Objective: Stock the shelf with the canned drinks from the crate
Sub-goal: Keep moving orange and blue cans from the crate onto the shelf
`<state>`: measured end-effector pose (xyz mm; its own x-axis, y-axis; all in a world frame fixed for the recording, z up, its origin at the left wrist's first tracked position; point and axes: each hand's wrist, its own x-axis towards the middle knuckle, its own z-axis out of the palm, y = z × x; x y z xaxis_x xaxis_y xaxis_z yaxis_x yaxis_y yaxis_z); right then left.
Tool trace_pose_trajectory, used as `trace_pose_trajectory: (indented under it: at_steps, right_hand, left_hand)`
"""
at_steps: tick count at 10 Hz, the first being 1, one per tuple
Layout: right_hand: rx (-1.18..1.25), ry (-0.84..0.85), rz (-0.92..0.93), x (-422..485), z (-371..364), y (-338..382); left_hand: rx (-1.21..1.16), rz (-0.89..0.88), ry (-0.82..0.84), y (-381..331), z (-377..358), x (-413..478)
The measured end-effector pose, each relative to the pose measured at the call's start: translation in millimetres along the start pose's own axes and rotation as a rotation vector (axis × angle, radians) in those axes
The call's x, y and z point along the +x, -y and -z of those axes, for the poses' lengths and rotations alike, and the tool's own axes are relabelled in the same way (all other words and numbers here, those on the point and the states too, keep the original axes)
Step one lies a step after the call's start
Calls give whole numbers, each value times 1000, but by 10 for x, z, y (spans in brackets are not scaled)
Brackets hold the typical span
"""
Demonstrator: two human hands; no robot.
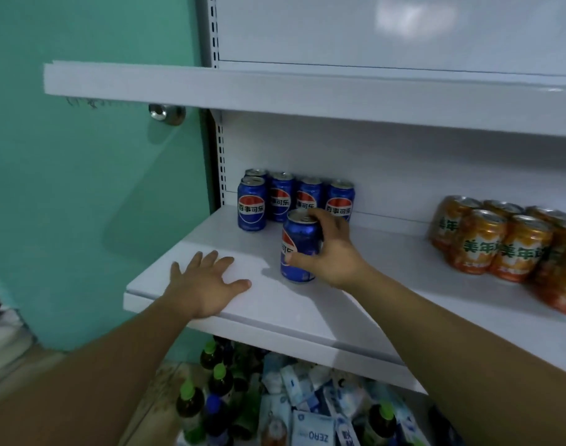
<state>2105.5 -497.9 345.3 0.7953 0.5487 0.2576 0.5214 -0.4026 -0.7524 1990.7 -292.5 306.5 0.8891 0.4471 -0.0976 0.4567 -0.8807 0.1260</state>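
White shelf [307, 304], bare board open between front edge and back panel; upper shelf [275, 91] close overhead; orange cans [500, 246] clustered right, well apart; blue cans [281, 197] in a row back left; single can [299, 249] upright just before them, right hand [333, 252] wrapped round it; left hand [207, 284] flat, fingers spread, near front edge.

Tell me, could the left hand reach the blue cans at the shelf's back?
Probably yes. The left hand rests flat on the white metal shelf, with only bare shelf between it and the nearest blue cola can in the back row. The right hand, holding another blue can, sits aside.
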Motion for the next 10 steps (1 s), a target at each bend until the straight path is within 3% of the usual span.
trace_pose_trajectory:
  at_steps: [1, 2, 3, 6, 10]
  right_hand:
    - [48, -61, 22, 242, -134, -27]
    - [89, 2, 23, 464, -232, -36]
    - [-39, -15, 65, 659, -314, -48]
    - [-127, -71, 66, 1051, -437, -116]
    - [-54, -58, 45, 1216, -542, -96]
  left_hand:
    - [-24, -11, -40, 22, -26, 31]
    - [-31, -10, -44, 37, -39, 37]
    - [-34, -6, -41, 51, -58, 47]
    - [-49, -17, -46, 77, -78, 74]
    - [-63, -23, -56, 81, -91, 73]
